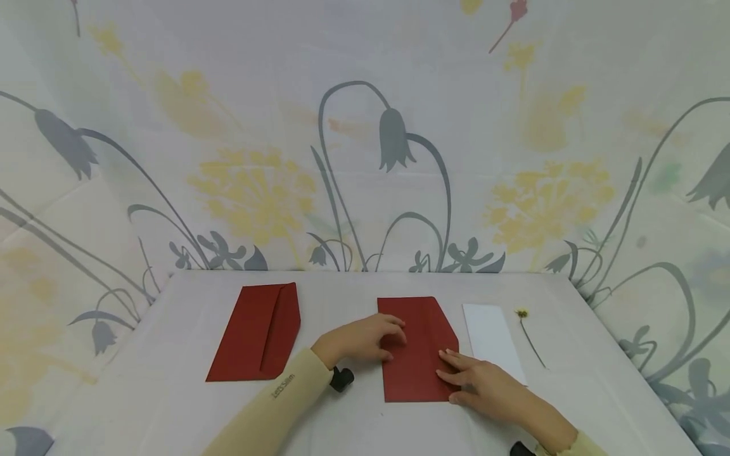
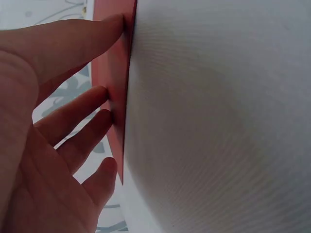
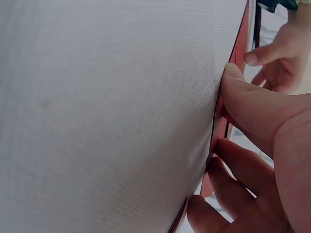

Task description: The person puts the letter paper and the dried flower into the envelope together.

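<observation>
In the head view a red envelope (image 1: 413,348) lies flat at the middle of the table, its slanted-corner side to the right. My left hand (image 1: 367,337) rests its fingertips on the envelope's left part; the left wrist view shows the thumb (image 2: 104,36) and fingers spread apart on the red paper. Along the right side, my right hand (image 1: 485,383) touches the paper with fingers extended. Its thumb (image 3: 238,80) lies at the near edge in the right wrist view. Just right of the envelope is a white card (image 1: 495,335), its lower part partly behind the right hand.
A second red envelope (image 1: 248,335) lies to the left, with a long fold line near its right side. At the right lies a small yellow flower (image 1: 522,314) on a thin stem. A floral-printed cloth (image 1: 353,209) hangs behind the white table (image 1: 154,399).
</observation>
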Demonstrator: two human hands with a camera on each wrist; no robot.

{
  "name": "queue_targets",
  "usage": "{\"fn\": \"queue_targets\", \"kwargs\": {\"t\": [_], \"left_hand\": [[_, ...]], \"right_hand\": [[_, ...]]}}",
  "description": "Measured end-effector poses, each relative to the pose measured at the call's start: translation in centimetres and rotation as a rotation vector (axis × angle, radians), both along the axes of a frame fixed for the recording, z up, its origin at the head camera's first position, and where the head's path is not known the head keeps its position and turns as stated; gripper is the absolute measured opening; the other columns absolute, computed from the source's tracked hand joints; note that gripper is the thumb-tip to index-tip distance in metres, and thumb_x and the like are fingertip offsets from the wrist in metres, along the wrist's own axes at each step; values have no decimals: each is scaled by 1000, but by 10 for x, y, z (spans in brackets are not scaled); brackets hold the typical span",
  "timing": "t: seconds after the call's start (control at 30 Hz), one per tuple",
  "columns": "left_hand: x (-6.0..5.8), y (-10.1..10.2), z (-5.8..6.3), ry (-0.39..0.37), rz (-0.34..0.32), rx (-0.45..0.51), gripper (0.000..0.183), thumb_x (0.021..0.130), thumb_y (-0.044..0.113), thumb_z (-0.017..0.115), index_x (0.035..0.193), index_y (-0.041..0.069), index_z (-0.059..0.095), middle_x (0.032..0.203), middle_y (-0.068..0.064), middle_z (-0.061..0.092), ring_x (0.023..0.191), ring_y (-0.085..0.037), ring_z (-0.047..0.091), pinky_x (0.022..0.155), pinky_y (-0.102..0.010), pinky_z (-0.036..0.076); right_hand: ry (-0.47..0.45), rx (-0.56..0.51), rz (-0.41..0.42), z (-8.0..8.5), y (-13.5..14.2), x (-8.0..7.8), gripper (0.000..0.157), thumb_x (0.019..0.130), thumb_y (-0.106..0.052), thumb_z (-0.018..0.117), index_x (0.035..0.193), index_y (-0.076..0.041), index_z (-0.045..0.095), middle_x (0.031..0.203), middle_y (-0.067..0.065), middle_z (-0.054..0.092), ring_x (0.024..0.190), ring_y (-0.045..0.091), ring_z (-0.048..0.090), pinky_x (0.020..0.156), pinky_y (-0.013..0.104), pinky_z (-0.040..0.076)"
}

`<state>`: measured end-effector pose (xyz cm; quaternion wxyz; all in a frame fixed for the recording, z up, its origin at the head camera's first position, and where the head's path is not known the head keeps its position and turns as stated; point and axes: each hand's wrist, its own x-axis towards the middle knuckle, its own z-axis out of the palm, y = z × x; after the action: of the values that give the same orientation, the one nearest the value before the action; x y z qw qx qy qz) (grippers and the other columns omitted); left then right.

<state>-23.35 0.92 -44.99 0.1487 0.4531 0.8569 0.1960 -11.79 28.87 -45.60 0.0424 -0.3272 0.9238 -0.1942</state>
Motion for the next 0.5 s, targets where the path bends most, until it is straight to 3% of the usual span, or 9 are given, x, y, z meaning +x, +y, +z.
{"fn": "queue_targets", "kwargs": {"t": [0.27, 0.5], "left_hand": [[-3, 4, 3, 20, 1, -31, 39, 86, 21, 80, 123, 21, 66, 138, 4, 51, 130, -13, 44, 103, -23, 40], [-7, 7, 7, 20, -8, -49, 42, 84, 21, 82, 124, 22, 67, 143, 3, 49, 135, -14, 42, 104, -23, 40]], "right_hand": [[-18, 41, -39, 1, -3, 0, 43, 88, -26, 76, 127, -8, 68, 145, 16, 51, 129, 38, 52, 95, 41, 51], [20, 74, -26, 1, -2, 1, 43, 90, -27, 74, 129, -11, 67, 145, 16, 50, 125, 35, 55, 92, 37, 53]]}}
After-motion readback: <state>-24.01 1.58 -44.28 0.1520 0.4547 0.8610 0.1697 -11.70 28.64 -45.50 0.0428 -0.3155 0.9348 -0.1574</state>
